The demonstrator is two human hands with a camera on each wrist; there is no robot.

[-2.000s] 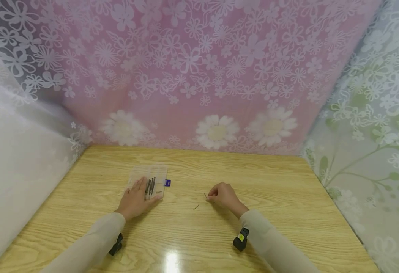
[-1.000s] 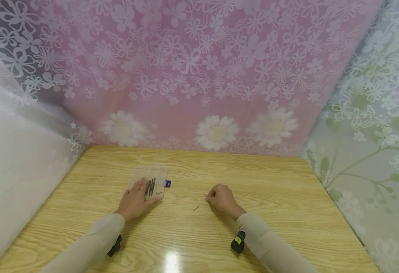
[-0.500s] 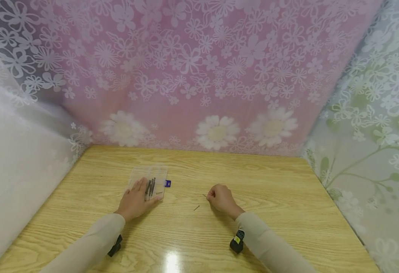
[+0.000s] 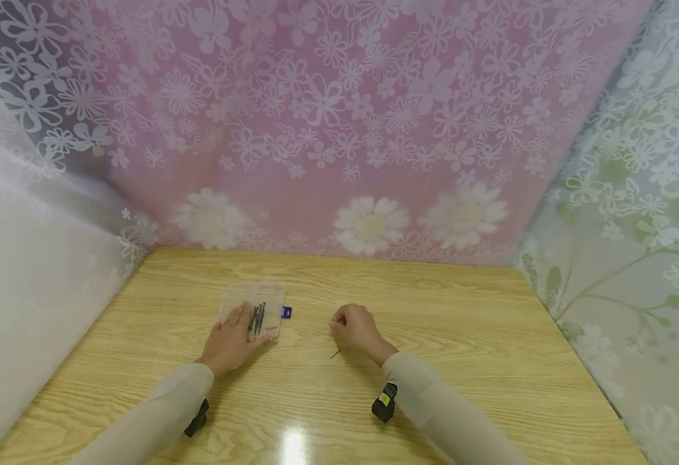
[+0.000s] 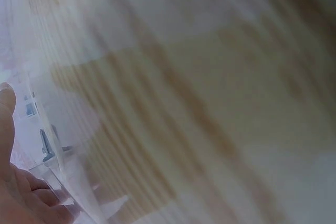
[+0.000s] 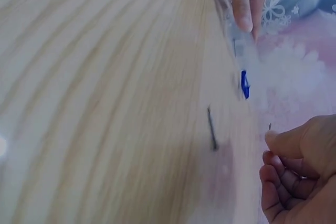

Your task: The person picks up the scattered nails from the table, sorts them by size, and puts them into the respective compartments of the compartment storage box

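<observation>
My left hand (image 4: 229,342) rests spread over the left part of a clear plastic box (image 4: 269,290), thumb reaching along its near edge. Several long dark screws (image 4: 258,318) lie inside the box, and one short screw (image 4: 272,328) lies in its near right corner. My right hand (image 4: 358,330) is above the table right of the box, thumb and forefinger pinching a small screw. Only the tip of this screw (image 6: 270,127) shows past the thumb in the right wrist view. Another thin dark screw (image 4: 335,354) lies on the table just below the right hand.
A blue latch (image 4: 286,312) sticks out from the box's right side. The wooden table (image 4: 461,310) ends at a pink flowered curtain (image 4: 327,129) behind, with pale curtains left and right. Black wrist cameras (image 4: 384,402) sit on both sleeves.
My right hand has moved left towards the box with the small screw between its fingers. The left hand has stayed on the box, and the loose screw has stayed on the table.
</observation>
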